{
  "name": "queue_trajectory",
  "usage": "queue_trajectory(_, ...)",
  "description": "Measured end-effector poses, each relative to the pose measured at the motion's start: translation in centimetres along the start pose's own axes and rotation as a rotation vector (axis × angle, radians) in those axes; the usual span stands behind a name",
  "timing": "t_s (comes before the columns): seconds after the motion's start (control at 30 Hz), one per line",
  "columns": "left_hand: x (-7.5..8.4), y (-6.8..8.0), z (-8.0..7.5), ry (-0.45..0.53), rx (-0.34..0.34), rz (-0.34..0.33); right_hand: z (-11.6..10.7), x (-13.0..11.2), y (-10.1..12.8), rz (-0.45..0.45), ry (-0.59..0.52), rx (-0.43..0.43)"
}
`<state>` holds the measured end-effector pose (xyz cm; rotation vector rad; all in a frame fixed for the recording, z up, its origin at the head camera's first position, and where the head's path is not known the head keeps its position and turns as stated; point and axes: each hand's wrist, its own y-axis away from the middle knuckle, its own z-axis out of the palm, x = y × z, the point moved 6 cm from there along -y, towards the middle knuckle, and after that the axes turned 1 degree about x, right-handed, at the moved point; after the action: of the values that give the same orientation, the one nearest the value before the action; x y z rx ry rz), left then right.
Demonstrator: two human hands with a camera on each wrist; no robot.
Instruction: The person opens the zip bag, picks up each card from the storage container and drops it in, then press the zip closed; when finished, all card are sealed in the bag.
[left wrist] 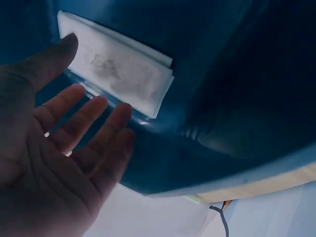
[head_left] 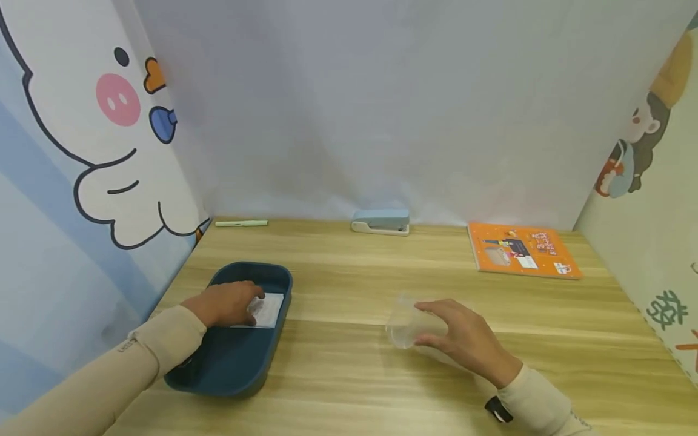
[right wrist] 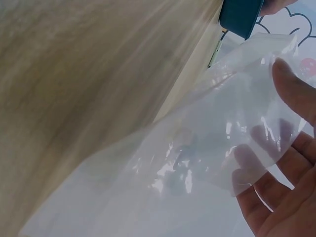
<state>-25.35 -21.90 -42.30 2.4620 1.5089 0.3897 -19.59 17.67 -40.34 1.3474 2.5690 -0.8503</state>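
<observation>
My left hand [head_left: 231,303] reaches into a dark blue tray [head_left: 234,390] on the left of the table. Beneath its fingers lies a white, flat, folded packet [left wrist: 116,64], perhaps tissues, with a greyish mark on top. In the left wrist view the fingers are loosely bent and spread beside the packet; the thumb overlaps its edge, and I cannot tell whether it touches. On the right, my right hand [head_left: 469,339] holds a thin, clear plastic bag [right wrist: 197,143] between thumb and fingers. Some fingertips show through the film.
A pale green pen [head_left: 242,223] and a light blue stapler [head_left: 382,222] lie along the table's back edge. An orange booklet [head_left: 523,250] is at the back right. Walls enclose the back and both sides.
</observation>
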Motion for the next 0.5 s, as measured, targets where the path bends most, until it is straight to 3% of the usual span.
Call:
queue_trajectory(0.2,0.29,-0.18,0.46,-0.181,0.061,0.032,-0.03,0.06,0.02,0.014,0.014,0.004)
queue_trajectory(0.5,0.37,-0.84,0.90,-0.212,0.022,0.002,-0.44,-0.05,0.04,0.030,0.005,0.011)
